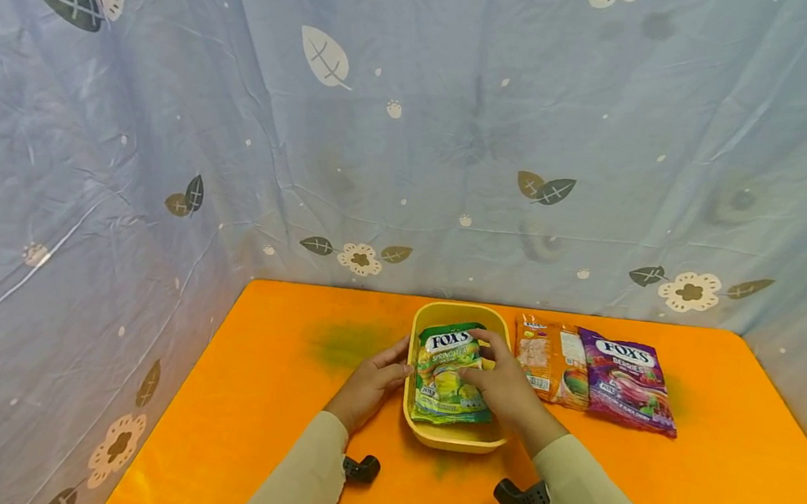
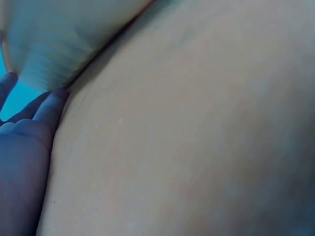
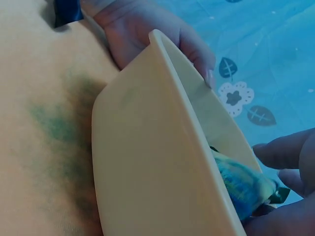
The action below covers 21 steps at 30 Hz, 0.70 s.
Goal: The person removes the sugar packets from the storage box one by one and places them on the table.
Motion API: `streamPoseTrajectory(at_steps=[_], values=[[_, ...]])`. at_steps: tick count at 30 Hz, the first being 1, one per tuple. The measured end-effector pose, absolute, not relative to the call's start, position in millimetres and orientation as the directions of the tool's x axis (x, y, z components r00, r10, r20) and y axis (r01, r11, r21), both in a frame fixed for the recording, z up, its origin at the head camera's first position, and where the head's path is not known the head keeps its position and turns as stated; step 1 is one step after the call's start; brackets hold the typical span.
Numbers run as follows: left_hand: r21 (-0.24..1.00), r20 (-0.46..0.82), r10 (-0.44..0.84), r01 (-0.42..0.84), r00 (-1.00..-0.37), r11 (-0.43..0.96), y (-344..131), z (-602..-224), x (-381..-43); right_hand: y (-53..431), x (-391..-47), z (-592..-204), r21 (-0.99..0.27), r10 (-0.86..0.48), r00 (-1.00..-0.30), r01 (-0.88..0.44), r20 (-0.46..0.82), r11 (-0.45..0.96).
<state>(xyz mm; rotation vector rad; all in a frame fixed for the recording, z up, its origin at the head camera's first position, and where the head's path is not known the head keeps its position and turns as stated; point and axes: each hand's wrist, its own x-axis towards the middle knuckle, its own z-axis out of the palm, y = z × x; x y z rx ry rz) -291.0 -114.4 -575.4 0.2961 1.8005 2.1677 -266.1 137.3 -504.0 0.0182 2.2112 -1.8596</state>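
Observation:
A green FOX'S Spring Tea candy bag (image 1: 444, 391) lies lengthwise in a yellow plastic tub (image 1: 451, 444), its printed front facing up. My right hand (image 1: 508, 383) reaches over the tub's right rim and grips the bag at its right side, thumb and index finger spread on its front. In the right wrist view, the bag (image 3: 241, 184) shows between those fingers just inside the rim. At the tub's left side, my left hand (image 1: 372, 383) holds the wall, thumb at the rim and fingers along the outside. The left wrist view shows these fingers (image 2: 49, 110) against the tub (image 2: 54, 44).
Right of the tub, an orange candy bag (image 1: 549, 358) lies on the orange table (image 1: 264, 403). A purple FOX'S Berries bag (image 1: 628, 389) overlaps its right edge. Blue patterned curtains (image 1: 415, 161) stand behind and beside the table. Each wrist carries a black device (image 1: 523, 498).

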Motion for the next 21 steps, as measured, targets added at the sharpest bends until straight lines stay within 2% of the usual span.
streamPoseTrajectory(at_steps=[8,21], values=[[0.985,-0.033,0.366,-0.092,-0.93,-0.146,-115.1,-577.1,-291.7,137.4,-265.1,-504.8,-0.97,-0.16,-0.965,0.179,-0.205,0.163],[0.983,-0.037,0.357,-0.098,-0.933,-0.154,-113.9,-575.4,-291.1,141.7,-265.2,-507.9,-0.978,-0.167,-0.974,0.124,-0.152,0.167]])
